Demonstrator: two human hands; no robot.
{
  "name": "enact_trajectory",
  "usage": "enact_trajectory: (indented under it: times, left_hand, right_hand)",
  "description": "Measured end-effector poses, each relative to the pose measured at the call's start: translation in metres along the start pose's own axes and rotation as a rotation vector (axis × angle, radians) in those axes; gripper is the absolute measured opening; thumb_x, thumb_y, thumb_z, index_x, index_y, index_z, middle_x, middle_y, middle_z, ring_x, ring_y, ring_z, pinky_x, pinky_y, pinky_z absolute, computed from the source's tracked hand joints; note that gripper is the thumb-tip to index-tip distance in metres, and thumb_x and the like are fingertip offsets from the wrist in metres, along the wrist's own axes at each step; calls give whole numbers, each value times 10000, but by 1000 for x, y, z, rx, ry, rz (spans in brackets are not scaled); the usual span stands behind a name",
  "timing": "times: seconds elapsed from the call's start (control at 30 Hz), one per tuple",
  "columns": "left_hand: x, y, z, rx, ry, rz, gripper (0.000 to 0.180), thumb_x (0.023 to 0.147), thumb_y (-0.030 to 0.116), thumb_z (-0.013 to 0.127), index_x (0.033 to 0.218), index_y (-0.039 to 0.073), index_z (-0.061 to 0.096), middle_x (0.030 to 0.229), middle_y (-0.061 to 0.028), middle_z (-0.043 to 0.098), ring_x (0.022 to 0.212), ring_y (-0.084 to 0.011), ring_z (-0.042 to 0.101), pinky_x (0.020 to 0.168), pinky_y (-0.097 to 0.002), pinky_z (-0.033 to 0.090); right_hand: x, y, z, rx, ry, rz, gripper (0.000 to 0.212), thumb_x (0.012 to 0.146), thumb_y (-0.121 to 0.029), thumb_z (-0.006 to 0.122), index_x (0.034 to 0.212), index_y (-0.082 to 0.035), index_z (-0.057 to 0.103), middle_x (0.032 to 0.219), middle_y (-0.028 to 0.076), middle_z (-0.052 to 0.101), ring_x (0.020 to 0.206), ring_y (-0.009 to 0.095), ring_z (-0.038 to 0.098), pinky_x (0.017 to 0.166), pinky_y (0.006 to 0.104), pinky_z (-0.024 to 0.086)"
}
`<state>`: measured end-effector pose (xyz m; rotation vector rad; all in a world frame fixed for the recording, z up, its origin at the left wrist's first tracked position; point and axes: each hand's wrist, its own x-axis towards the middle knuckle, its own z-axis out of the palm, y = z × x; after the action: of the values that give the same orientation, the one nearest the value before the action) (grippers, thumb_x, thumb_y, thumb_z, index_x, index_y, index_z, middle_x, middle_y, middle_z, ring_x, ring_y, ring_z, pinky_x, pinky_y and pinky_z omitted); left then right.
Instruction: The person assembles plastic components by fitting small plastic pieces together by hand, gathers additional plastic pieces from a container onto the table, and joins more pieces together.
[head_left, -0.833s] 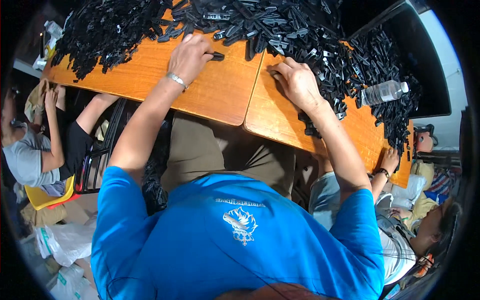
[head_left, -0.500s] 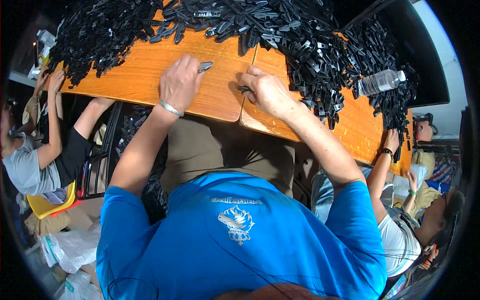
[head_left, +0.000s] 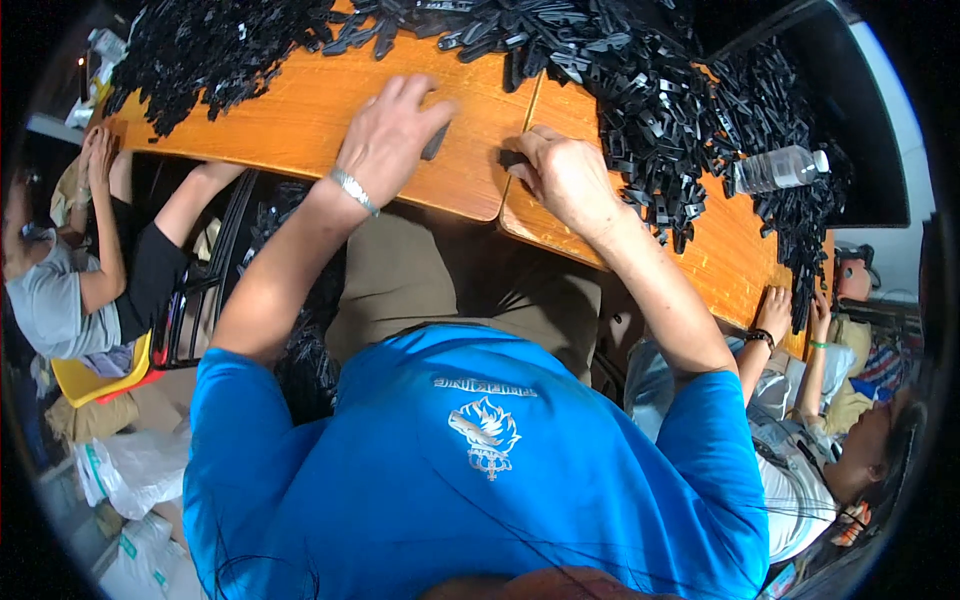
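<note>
Over the wooden table point(head_left: 470, 100), my left hand point(head_left: 385, 140) has its fingers stretched and spread, slightly blurred. A small black plastic clip point(head_left: 434, 144) shows just beside its thumb; whether the thumb touches it I cannot tell. My right hand point(head_left: 570, 180), at the right of the table's seam, is closed with thumb and fingers pinched on a small black plastic piece point(head_left: 512, 158). Only the piece's end sticks out to the left; the rest is hidden by the fingers. Beyond my hands lies a large heap of black plastic clips point(head_left: 650, 125).
A heap of smaller black parts point(head_left: 210, 60) covers the table's far left. A clear plastic bottle point(head_left: 780, 170) lies on the clips at right, near a black bin-like panel point(head_left: 870, 130). Other people sit at both sides; a co-worker's hand point(head_left: 775, 312) rests at the right table edge.
My left hand has moved forward and its fingers have spread from a pinch on the clip. My right hand stays pinched. The view has shifted slightly; the left co-worker's hands have come together.
</note>
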<state>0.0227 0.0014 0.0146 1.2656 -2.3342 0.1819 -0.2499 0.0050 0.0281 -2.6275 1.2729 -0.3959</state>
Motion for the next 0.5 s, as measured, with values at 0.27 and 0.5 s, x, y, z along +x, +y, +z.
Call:
enact_trajectory:
  times: [0.27, 0.5]
  left_hand:
    - [-10, -25, -3, -95, -256, -76, 301, 877, 49, 760, 1171, 89, 715, 1248, -95, 668, 1203, -330, 618, 981, -435, 546]
    - [-32, -39, 15, -352, -18, -212, 242, 862, 158, 854, 1066, 56, 772, 1014, -93, 696, 1005, -314, 672, 872, -431, 549]
  right_hand:
    - [13, -2, 7, 120, 46, 88, 255, 868, -195, 843, 1094, -84, 797, 1073, 147, 713, 938, 394, 735, 825, 501, 596]
    - [51, -23, 50, 296, 275, -5, 285, 827, -152, 890, 1087, -62, 812, 989, 124, 720, 912, 352, 737, 779, 441, 594]
